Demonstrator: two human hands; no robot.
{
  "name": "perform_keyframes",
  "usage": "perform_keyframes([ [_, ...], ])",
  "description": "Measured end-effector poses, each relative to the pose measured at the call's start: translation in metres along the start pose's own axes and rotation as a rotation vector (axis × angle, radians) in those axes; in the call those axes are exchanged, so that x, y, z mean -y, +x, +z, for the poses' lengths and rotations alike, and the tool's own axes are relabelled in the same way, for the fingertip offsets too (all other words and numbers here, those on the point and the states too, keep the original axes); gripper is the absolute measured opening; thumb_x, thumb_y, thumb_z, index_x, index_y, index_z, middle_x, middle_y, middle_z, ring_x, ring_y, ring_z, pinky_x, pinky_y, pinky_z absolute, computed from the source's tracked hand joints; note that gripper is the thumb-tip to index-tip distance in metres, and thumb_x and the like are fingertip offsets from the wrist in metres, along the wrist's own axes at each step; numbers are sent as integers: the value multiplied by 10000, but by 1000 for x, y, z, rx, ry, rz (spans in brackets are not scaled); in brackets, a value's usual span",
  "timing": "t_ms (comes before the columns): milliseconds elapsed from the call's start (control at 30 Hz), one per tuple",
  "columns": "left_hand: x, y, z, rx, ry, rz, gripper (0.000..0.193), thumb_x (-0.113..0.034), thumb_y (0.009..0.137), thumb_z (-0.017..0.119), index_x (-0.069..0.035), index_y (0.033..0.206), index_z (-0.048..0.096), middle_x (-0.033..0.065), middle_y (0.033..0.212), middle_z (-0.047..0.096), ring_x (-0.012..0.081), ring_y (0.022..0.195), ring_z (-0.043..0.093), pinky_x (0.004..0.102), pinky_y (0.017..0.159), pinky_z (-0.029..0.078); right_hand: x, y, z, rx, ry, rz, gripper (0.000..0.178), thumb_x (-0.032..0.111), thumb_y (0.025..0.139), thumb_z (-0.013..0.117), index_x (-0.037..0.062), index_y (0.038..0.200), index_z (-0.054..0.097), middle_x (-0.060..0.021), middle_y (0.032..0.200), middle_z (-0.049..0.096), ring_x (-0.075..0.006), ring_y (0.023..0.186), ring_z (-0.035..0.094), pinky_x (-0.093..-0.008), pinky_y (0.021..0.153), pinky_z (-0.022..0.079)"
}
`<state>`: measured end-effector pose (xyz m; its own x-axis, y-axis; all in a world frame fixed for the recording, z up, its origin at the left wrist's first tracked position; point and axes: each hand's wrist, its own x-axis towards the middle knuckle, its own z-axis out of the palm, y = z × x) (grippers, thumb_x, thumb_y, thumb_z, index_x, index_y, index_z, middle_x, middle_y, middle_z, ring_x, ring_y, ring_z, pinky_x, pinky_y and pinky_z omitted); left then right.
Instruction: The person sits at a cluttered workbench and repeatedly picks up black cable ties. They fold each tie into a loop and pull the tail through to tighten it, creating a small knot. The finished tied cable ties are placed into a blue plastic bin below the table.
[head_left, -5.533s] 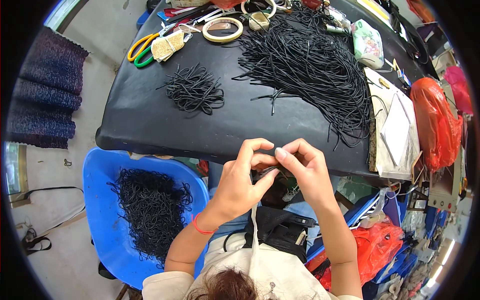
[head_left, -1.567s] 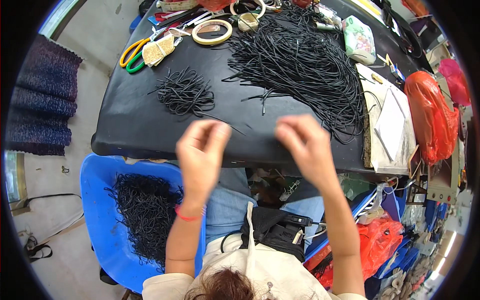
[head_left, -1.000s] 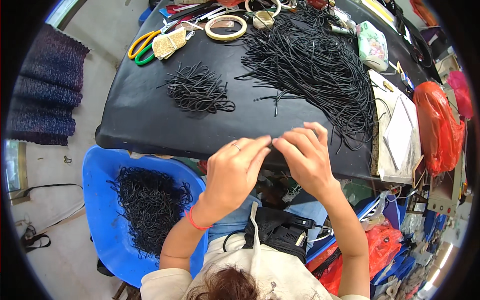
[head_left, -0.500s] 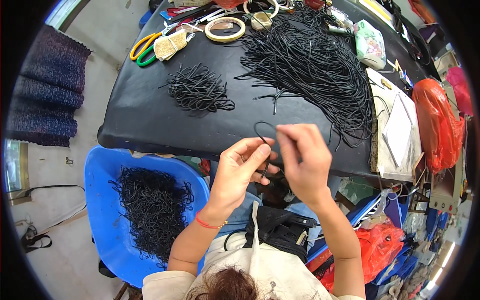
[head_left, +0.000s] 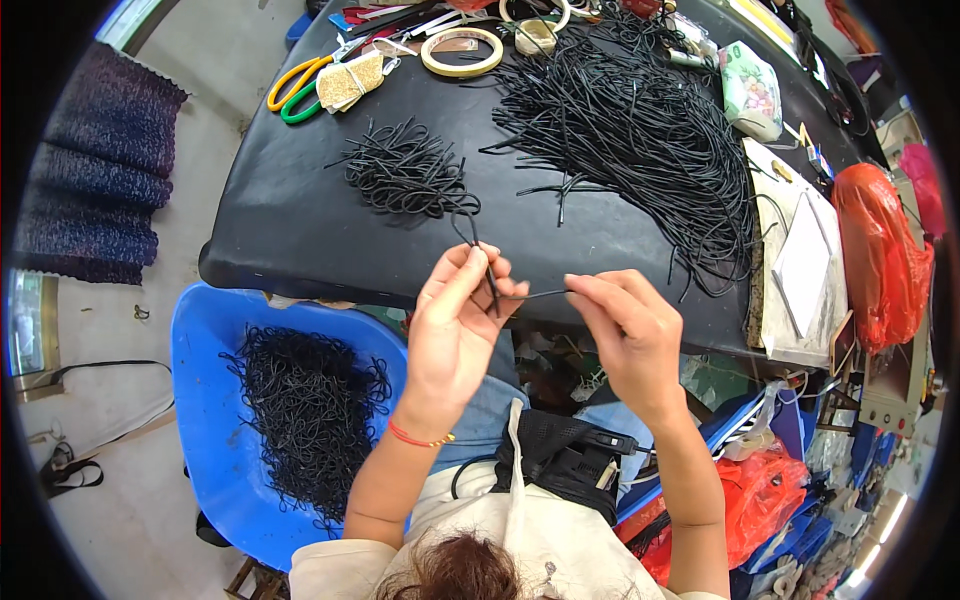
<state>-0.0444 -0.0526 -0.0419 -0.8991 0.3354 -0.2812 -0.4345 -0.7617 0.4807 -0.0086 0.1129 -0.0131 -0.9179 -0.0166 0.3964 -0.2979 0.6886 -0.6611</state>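
A thin black cord [head_left: 545, 295] runs between my two hands over the table's front edge. My left hand [head_left: 460, 290] pinches it between thumb and fingers; a loop sticks up above the fingertips and an end hangs below. My right hand [head_left: 630, 330] grips the cord's other stretch between thumb and forefinger, pulled straight to the side. Just beyond my left hand lies a small heap of looped black cords [head_left: 405, 170]. A large spread of loose, straight black cords [head_left: 640, 150] covers the table farther right.
The black-covered table [head_left: 300, 220] also holds scissors [head_left: 297, 90], a tape roll [head_left: 462, 52] and a tissue pack [head_left: 750, 90]. A blue tub [head_left: 205, 400] of tangled black cords [head_left: 305, 420] stands at left. A red plastic bag [head_left: 880, 260] hangs at right.
My left hand has moved slightly left and up with the loop. My right hand has drawn away to the right and down, stretching the cord between them.
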Motion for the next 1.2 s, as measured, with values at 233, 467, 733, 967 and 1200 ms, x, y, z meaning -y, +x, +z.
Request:
perform_keyframes([
  [233, -6, -6, 7, 55, 393, -226, 178, -134, 880, 580, 4, 987, 609, 72, 907, 640, 128, 802, 624, 254, 716, 531, 6, 5, 2, 13, -132, -211, 205, -23, 677, 644, 21, 873, 605, -66, 779, 540, -215, 677, 542, -311, 554, 460],
  [467, -5, -6, -1, 59, 582, -142, 161, -112, 873, 584, 14, 971, 607, 85, 843, 646, 116, 742, 616, 241, 667, 519, -2, 3, -10, -8, -246, -167, 218, 9, 661, 651, 17, 873, 602, -71, 787, 535, -226, 690, 530, -331, 594, 438],
  [733, -7, -17, 1, 273, 732, -150, 207, -70, 862, 588, 28, 1045, 582, 79, 849, 620, 97, 750, 592, 223, 687, 497, -7, 19, -21, 167, 16, -46, 95, 26, 743, 633, 19, 828, 592, -93, 780, 529, -260, 706, 510, -336, 621, 425],
  [967, -5, -9, 4, 152, 576, -125, 203, -88, 878, 572, 11, 1055, 580, 59, 888, 618, 85, 768, 571, 227, 708, 489, 9, -9, -4, 172, 143, 42, 165, -37, 756, 605, -4, 917, 593, -117, 716, 517, -256, 642, 520, -323, 571, 430],
  [1200, 2, -11, 0, 155, 582, -44, 186, -50, 854, 592, 16, 1028, 588, 91, 925, 635, 116, 848, 600, 252, 765, 491, 14, -18, -6, 294, 970, 597, 188, 38, 863, 566, -6, 1038, 618, -57, 877, 643, -106, 767, 597, -234, 679, 490],
])
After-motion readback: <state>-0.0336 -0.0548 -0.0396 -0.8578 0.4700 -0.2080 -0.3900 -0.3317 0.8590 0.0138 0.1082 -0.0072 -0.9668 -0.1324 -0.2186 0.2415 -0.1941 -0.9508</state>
